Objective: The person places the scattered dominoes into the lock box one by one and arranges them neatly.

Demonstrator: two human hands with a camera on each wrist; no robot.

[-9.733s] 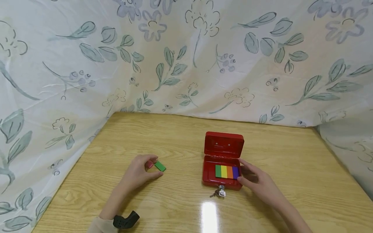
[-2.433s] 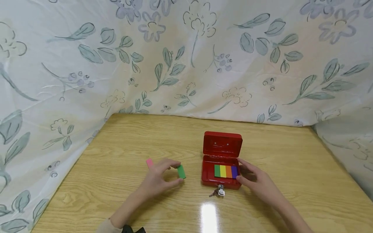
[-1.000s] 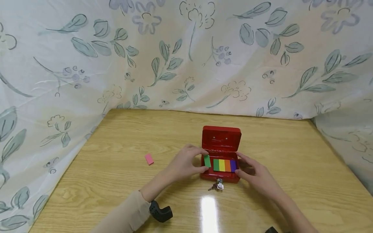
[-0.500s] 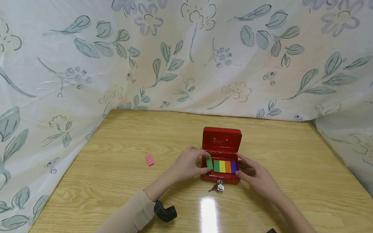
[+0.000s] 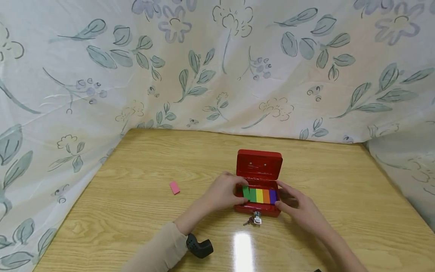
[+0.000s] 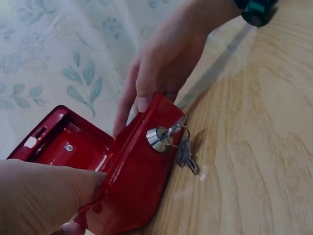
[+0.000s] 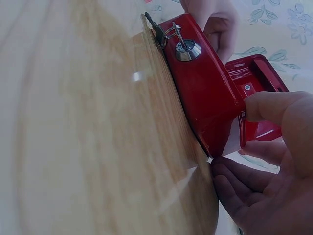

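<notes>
In the head view a red cash box (image 5: 257, 208) stands with its lid raised. Inside lies a row of flat blocks: green (image 5: 253, 195), yellow (image 5: 259, 195), orange (image 5: 266, 196) and purple (image 5: 272, 197). My left hand (image 5: 221, 193) reaches over the box's left wall and pinches another green block (image 5: 246, 192), slightly tilted against the row's left end. My right hand (image 5: 300, 207) holds the box's right side, thumb at the front corner and fingers farther back. Both wrist views show the box's outside; the blocks are hidden there.
Keys (image 5: 250, 220) hang from the lock (image 6: 158, 139) on the box's front. A pink block (image 5: 175, 187) lies alone on the wooden table (image 5: 146, 162), left of the box. Flowered cloth (image 5: 204, 68) hangs behind the table and at its sides.
My left hand has brought the green block from the table's left into the box, then rightward up to the row. The pink block stayed on the table. My right hand kept holding the box.
</notes>
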